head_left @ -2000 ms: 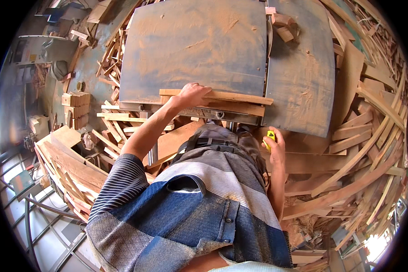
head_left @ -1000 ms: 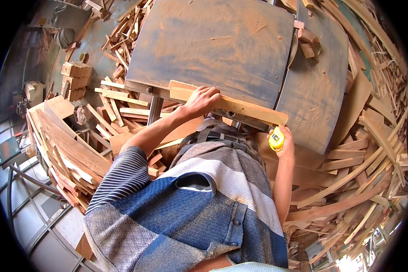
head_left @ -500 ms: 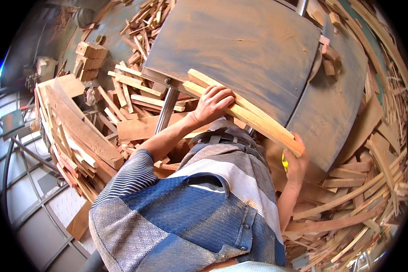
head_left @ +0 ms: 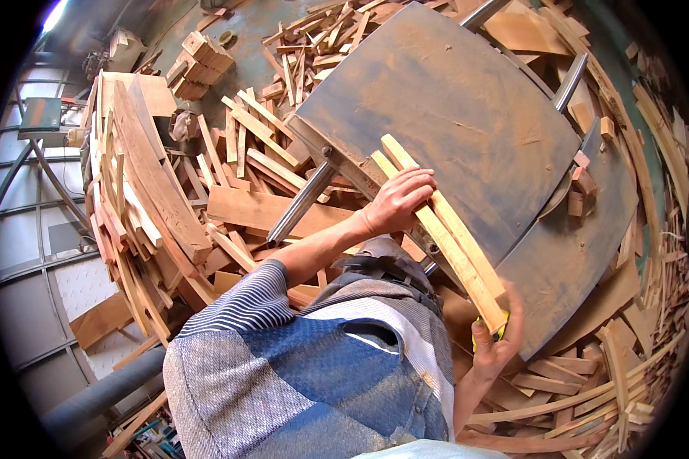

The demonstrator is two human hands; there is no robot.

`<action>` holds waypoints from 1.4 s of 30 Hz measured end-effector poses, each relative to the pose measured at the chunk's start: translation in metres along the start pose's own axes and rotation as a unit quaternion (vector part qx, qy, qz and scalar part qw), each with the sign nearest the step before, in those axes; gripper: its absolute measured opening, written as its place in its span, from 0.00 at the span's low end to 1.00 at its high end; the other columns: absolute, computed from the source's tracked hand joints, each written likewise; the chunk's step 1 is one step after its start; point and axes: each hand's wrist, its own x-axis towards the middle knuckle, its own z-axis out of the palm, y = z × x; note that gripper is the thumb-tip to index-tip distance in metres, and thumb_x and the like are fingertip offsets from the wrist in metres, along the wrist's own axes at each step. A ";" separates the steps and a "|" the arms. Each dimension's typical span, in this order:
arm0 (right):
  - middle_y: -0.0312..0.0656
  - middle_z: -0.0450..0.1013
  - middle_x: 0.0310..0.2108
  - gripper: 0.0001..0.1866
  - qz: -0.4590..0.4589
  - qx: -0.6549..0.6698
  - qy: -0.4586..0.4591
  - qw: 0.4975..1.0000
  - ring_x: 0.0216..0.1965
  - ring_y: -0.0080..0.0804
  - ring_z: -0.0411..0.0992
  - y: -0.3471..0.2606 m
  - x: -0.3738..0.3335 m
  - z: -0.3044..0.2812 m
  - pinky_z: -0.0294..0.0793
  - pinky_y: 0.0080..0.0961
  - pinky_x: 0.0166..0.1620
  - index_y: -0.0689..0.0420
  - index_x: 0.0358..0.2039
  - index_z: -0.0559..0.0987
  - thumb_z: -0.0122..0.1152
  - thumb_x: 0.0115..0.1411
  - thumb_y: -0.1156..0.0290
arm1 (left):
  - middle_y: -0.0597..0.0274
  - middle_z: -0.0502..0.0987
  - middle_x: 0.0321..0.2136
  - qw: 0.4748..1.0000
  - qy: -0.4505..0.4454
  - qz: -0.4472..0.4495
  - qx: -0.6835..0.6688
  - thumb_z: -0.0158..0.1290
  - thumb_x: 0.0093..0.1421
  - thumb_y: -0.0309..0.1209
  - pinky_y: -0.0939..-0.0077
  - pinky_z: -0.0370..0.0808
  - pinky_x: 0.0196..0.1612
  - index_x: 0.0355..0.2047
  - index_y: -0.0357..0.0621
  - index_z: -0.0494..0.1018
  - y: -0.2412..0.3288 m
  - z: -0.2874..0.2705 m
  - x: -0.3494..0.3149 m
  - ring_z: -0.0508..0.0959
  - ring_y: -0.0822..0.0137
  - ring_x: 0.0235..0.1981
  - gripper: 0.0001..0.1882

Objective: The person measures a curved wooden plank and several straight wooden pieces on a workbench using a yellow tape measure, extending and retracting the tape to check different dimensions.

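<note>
wooden slats (head_left: 444,229): two long light strips held together, centre-right of frame over the dusty table (head_left: 467,115) edge | left hand (head_left: 398,200): closed around the upper part | right hand (head_left: 496,336): clasping the lower end, a yellow object partly hidden beneath | handling: judged stiff, light, splintery; best gripped near both ends

Left hand (head_left: 396,200) extended forward, fingers curled in grip; right hand (head_left: 496,336) lower, closed, forearm raised.
</note>
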 end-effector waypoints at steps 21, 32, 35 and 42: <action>0.53 0.77 0.44 0.35 0.074 -0.285 0.146 0.944 0.47 0.56 0.76 0.042 -0.009 0.004 0.77 0.45 0.50 0.63 0.51 0.75 0.79 0.45 0.59 | 0.61 0.82 0.37 0.749 -0.146 -0.350 -0.543 0.66 0.53 0.22 0.73 0.78 0.44 0.44 0.33 0.77 0.159 0.066 0.093 0.81 0.70 0.38 0.18; 0.53 0.80 0.44 0.28 0.120 -0.053 0.435 0.891 0.44 0.44 0.82 0.101 -0.104 -0.040 0.82 0.41 0.46 0.60 0.53 0.78 0.72 0.53 0.62 | 0.44 0.77 0.53 0.756 -0.478 -0.025 -0.446 0.72 0.54 0.44 0.61 0.72 0.60 0.62 0.30 0.63 0.270 0.110 0.092 0.75 0.57 0.57 0.45; 0.52 0.80 0.47 0.33 0.232 -0.039 0.475 0.848 0.46 0.43 0.82 0.094 -0.124 -0.063 0.84 0.45 0.50 0.63 0.58 0.73 0.73 0.56 0.59 | 0.39 0.76 0.53 0.836 -0.436 0.113 -0.312 0.69 0.56 0.49 0.58 0.70 0.62 0.62 0.27 0.64 0.236 0.135 0.057 0.75 0.50 0.59 0.46; 0.65 0.70 0.58 0.46 0.393 0.064 0.555 0.730 0.59 0.48 0.73 0.164 -0.192 -0.151 0.68 0.44 0.66 0.74 0.63 0.65 0.74 0.54 0.56 | 0.52 0.82 0.41 0.721 -0.615 -0.019 -0.318 0.65 0.59 0.36 0.67 0.79 0.49 0.55 0.36 0.72 0.197 0.120 0.038 0.83 0.62 0.43 0.27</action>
